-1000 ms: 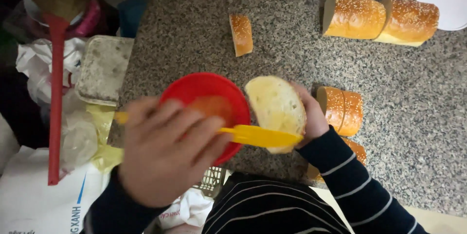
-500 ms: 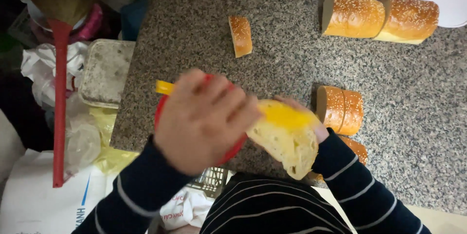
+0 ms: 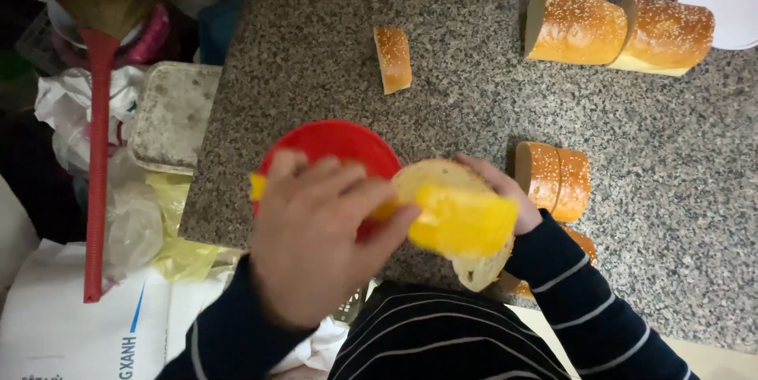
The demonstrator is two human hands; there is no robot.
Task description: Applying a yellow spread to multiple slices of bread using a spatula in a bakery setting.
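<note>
Left hand [image 3: 316, 242] is closed around the handle of a yellow spatula [image 3: 462, 218] — the fingers wrap it, and the wide blade lies flat on the cut face of a bread slice [image 3: 454, 222]. Right hand [image 3: 505, 198] cups that slice from behind, fingers curled over its top edge, holding it tilted above the near edge of the granite counter [image 3: 489, 104]. Spatula blade touches the bread and covers most of its face; blurred, so no spread can be made out.

Red bowl [image 3: 332, 147] sits on the counter just behind the left hand, partly hidden by it. Two cut bread pieces [image 3: 553, 179] stand side by side just right of the right hand, crust up. One small slice [image 3: 393, 58] lies alone further back. Two large sesame loaf sections [image 3: 620, 30] lie end to end at the far right, near a white plate [image 3: 730, 9].

Off the counter's left edge — a grey square lid [image 3: 174, 116], a red-handled broom [image 3: 96, 151], crumpled plastic bags [image 3: 134, 222] and a white sack [image 3: 71, 333]. Both sleeves are dark with thin white stripes.
</note>
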